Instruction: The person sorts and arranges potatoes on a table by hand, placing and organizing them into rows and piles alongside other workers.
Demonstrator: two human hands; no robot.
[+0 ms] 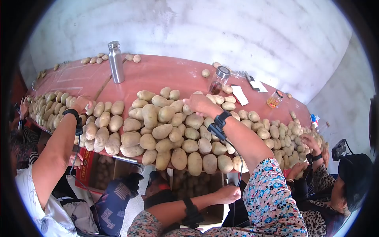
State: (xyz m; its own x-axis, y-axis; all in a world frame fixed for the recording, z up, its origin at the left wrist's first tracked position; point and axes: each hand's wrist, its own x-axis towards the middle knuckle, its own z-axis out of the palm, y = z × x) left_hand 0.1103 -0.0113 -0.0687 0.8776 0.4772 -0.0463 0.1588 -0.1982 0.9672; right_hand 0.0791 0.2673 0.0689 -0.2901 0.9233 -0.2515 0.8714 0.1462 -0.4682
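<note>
Heaped potatoes (162, 130) cover the near side of a reddish table (166, 75). My right hand (202, 104) reaches over the middle of the heap, palm down, with its fingers curled on a potato (187, 109) that they partly hide. A strap with a small black device is round that wrist. Below the table's near edge, my left hand (228, 194) is closed in a fist in front of my body, apart from the heap; no object shows in it.
A metal bottle (116, 63), a lidded glass jar (219, 80) and a smaller jar (274, 98) stand behind the potatoes. Boxes of potatoes (103, 172) sit under the table. A co-worker's hand (81, 104) is on potatoes at left; another person (335, 189) works at right.
</note>
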